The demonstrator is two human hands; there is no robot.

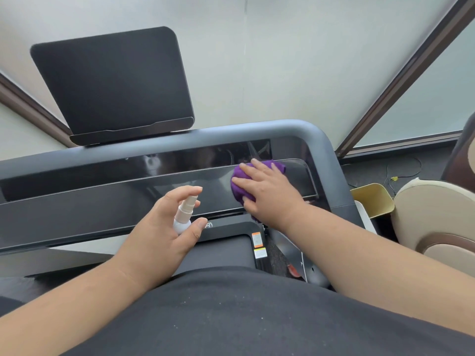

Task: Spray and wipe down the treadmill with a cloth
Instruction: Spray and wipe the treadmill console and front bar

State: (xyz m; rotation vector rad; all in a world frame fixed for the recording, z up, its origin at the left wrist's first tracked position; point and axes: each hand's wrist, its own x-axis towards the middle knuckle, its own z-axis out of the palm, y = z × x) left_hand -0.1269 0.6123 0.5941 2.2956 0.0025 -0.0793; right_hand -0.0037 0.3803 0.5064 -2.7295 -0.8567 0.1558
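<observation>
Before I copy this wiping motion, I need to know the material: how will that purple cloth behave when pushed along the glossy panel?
The bunched purple cloth looks soft and floppy, folding under the flat right hand. It probably slides easily on the glossy black treadmill panel, and likely weighs little.

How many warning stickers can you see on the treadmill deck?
2. An orange and white sticker sits on the deck's right edge, and a yellow and white sticker lies just below it. More could be hidden behind the arms or body.
</observation>
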